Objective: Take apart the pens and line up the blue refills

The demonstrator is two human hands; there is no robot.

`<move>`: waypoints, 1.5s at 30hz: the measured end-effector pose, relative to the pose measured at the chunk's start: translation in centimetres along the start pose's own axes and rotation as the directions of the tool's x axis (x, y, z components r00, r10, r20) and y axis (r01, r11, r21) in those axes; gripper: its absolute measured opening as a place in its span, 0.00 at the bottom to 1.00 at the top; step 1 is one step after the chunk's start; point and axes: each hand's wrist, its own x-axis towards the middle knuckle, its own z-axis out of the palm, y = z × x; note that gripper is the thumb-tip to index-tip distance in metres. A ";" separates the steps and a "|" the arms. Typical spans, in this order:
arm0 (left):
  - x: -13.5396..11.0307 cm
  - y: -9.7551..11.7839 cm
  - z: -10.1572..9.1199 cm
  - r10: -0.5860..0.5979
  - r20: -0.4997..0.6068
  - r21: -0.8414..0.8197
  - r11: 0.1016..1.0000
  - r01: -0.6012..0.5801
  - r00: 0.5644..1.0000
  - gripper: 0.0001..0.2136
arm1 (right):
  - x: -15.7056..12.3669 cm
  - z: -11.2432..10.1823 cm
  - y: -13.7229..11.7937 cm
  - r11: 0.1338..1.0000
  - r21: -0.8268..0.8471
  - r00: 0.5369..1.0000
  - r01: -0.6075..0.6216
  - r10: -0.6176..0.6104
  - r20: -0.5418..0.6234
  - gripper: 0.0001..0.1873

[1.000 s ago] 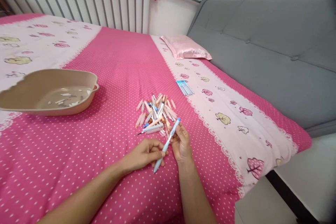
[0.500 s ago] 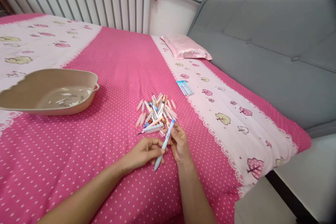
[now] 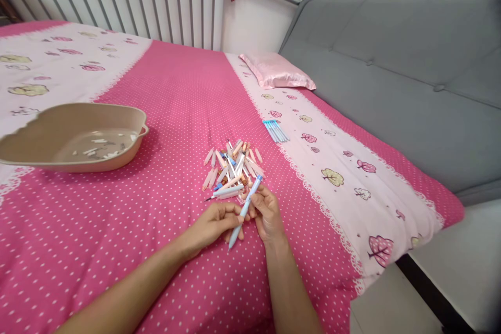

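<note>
A light blue pen [image 3: 246,209] is held between both hands, tilted with its darker blue end up and its tip pointing down toward me. My left hand [image 3: 217,224] pinches it around the middle from the left. From the right, the fingers of my right hand [image 3: 267,211] close on its upper part. Just beyond the hands lies a heap of pen parts [image 3: 235,164], with pink, orange, grey and blue barrels and thin white refills. A pale blue barrel [image 3: 228,191] lies at the heap's near edge, next to a dark tip.
Several blue pens [image 3: 276,131] lie side by side right of the heap. A beige basin [image 3: 97,167] with small white and grey pieces stands at left. Farther back are a pink pillow [image 3: 276,70], a grey headboard [image 3: 391,47] and a white radiator [image 3: 168,5].
The pen has shifted very slightly upward and turned a little in my fingers. My right thumb has moved slightly down along it. The heap, basin and row of pens are unchanged.
</note>
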 end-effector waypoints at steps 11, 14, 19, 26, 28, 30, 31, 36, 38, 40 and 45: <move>0.1 0.0 -0.1 0.018 0.005 0.008 1.000 -0.018 1.000 0.13 | 0.0 0.0 0.0 1.000 0.014 1.000 -0.012 0.012 0.014 0.16; 0.1 0.0 -0.1 0.020 -0.001 0.008 1.000 -0.020 1.000 0.14 | 0.0 0.2 -0.1 1.000 0.017 1.000 -0.013 0.013 0.029 0.15; 0.0 0.1 0.0 0.023 -0.015 -0.007 1.000 -0.023 1.000 0.13 | 0.0 0.3 -0.3 1.000 0.005 0.999 -0.027 0.027 0.034 0.15; 0.0 -0.2 -0.2 0.027 -0.004 -0.034 0.999 -0.027 1.000 0.13 | 0.0 0.3 -0.2 0.999 -0.013 0.998 -0.038 0.038 0.040 0.17; 0.1 -0.2 -0.2 0.023 -0.009 -0.036 0.999 -0.024 1.000 0.13 | 0.0 0.3 -0.3 0.999 -0.023 0.999 -0.037 0.038 0.039 0.17; 0.1 -0.1 -0.2 0.021 -0.009 -0.030 0.999 -0.021 1.000 0.14 | 0.0 0.3 -0.3 0.999 -0.033 0.999 -0.038 0.039 0.038 0.17; 0.1 -0.1 -0.2 0.020 -0.007 -0.024 1.000 -0.020 1.000 0.14 | 0.0 0.3 -0.3 0.999 -0.037 0.998 -0.038 0.040 0.038 0.17; 0.1 -0.1 -0.2 0.019 -0.002 0.000 1.000 -0.019 1.000 0.15 | 0.0 0.5 -0.4 0.999 -0.016 0.998 -0.046 0.046 0.031 0.18; 0.1 0.0 -0.2 0.017 -0.007 0.005 1.000 -0.017 1.000 0.15 | 0.0 0.5 -0.4 0.999 -0.015 0.998 -0.049 0.050 0.026 0.18; 0.1 0.0 -0.2 0.013 -0.013 0.003 1.000 -0.013 1.000 0.15 | 0.0 0.6 -0.4 0.999 -0.022 0.998 -0.050 0.051 0.033 0.17; 0.1 -0.2 -0.2 0.026 -0.023 -0.001 1.000 -0.026 0.999 0.15 | -0.1 0.4 -0.4 0.999 -0.023 0.995 -0.050 0.051 0.091 0.16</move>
